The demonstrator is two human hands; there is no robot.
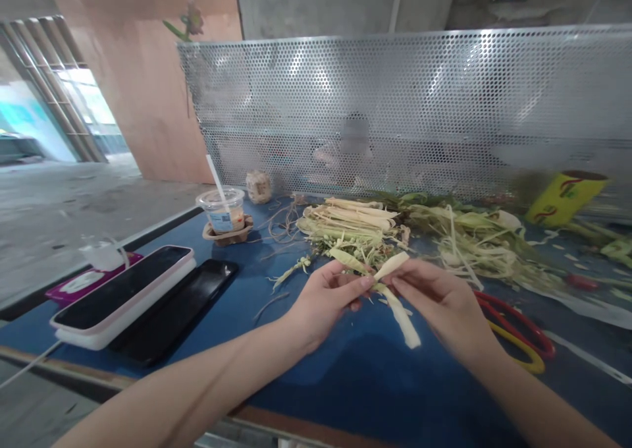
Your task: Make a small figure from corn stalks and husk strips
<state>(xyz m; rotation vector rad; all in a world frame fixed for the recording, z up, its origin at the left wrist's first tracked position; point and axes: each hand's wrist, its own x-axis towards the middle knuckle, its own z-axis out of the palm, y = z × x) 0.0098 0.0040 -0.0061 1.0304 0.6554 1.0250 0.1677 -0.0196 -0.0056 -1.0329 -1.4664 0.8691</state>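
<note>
My left hand (323, 300) and my right hand (439, 300) meet over the blue table (276, 369), both pinched on a pale yellow-white leaf strip (399, 316). The strip's upper end pokes up between the fingertips, and its lower end hangs down toward the table. Just beyond the hands lies a pile of pale stalks and green leaves (350, 227).
Two phones (123, 293) lie at the left, with a pink packet (81, 283) behind. A plastic cup with a spoon (224, 214) and a small jar (259, 186) stand further back. Red and yellow rings (518, 333) lie at the right, a yellow cup (563, 197) beyond. A perforated metal screen (405, 105) closes the back; a person sits behind it.
</note>
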